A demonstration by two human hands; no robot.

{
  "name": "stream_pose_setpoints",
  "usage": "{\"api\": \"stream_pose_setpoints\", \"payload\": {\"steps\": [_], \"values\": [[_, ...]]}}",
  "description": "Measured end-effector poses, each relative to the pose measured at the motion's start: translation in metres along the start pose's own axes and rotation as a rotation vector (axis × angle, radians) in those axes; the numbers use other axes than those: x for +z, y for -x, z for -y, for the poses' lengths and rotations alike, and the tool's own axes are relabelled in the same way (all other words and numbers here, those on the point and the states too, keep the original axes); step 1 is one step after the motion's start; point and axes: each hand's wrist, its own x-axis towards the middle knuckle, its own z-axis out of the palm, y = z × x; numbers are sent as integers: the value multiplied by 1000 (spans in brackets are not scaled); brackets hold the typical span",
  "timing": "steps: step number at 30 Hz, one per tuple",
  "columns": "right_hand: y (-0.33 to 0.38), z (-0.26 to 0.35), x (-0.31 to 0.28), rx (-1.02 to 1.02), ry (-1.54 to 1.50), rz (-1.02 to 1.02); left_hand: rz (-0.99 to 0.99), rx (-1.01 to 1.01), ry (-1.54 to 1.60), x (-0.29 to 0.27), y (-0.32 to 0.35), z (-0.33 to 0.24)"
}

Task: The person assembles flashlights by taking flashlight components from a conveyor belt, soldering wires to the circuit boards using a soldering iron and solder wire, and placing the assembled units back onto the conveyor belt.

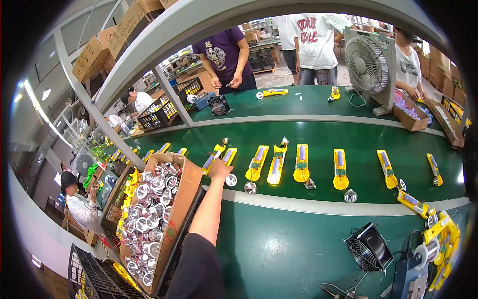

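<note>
My left hand (pixel 219 169) reaches over the green conveyor belt (pixel 318 137), its fingers closed on a yellow flashlight housing (pixel 208 165) that carries a purple battery cell. The fingertips are partly hidden by the back of the hand. A second yellow housing (pixel 229 156) lies right beside the fingers, and a round silver reflector (pixel 231 180) is just below them. Farther right along the belt lie several more open housings (pixel 301 164) with batteries, green circuit boards and wired reflectors. My right hand is out of view.
A carton of silver reflectors (pixel 177 219) stands left of my forearm, near black crates (pixel 94 279). On the near bench are a small black fan (pixel 368 247), a solder spool (pixel 426 251) and stacked yellow housings (pixel 444 249). Metal posts and a white fan (pixel 367 64) stand beyond; people work across the belt.
</note>
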Motion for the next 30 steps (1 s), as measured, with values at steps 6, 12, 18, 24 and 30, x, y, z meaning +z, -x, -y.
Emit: {"api": "stream_pose_setpoints", "payload": {"steps": [6,12,18,24,30], "values": [[0,1,0,-21,-33,-12,-32,178,154,18,-16,5],[5,0,-6,-57,-94,3,-68,269,416,-10,22,-20],[21,6,-22,-129,-119,-10,114,715,664,-80,125,-38],[46,0,-51,-202,-81,-131,628,1211,360,-118,239,-18],[66,-7,-63,-225,-210,-297,951,1430,69,-129,323,13]]}}
